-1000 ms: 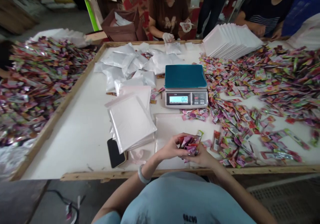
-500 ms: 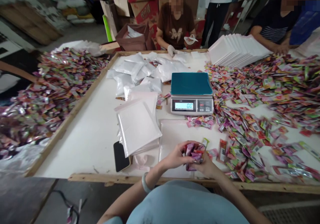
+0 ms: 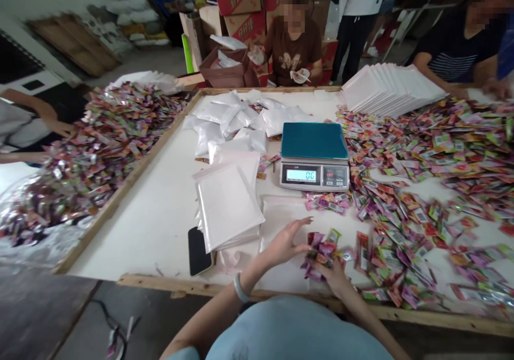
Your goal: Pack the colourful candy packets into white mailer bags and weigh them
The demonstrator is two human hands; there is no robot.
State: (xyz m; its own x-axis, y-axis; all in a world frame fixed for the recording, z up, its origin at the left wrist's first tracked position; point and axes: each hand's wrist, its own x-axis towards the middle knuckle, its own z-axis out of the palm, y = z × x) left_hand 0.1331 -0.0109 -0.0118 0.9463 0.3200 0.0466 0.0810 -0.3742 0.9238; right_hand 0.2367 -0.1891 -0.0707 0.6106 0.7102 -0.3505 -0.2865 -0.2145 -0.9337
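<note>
My right hand (image 3: 334, 275) is closed around a bunch of small pink and purple sachets (image 3: 320, 248) just above the near edge of the white table (image 3: 156, 210). My left hand (image 3: 286, 241) is beside the bunch with its fingers stretched out and apart, fingertips touching the sachets. Both hands are over a flat pink-white bag (image 3: 281, 212) lying on the table. A digital scale (image 3: 314, 156) with a teal platform stands beyond the hands, its platform bare and its display lit.
A stack of white padded bags (image 3: 228, 202) and a black phone (image 3: 199, 250) lie to the left. Loose sachets (image 3: 417, 172) cover the table's right side and a second table (image 3: 88, 151) at left. Other people work at the far edge and at far left.
My left hand has let go of the bunch and opened its fingers; the right hand keeps hold of the sachets. The camera view has tilted and shifted slightly.
</note>
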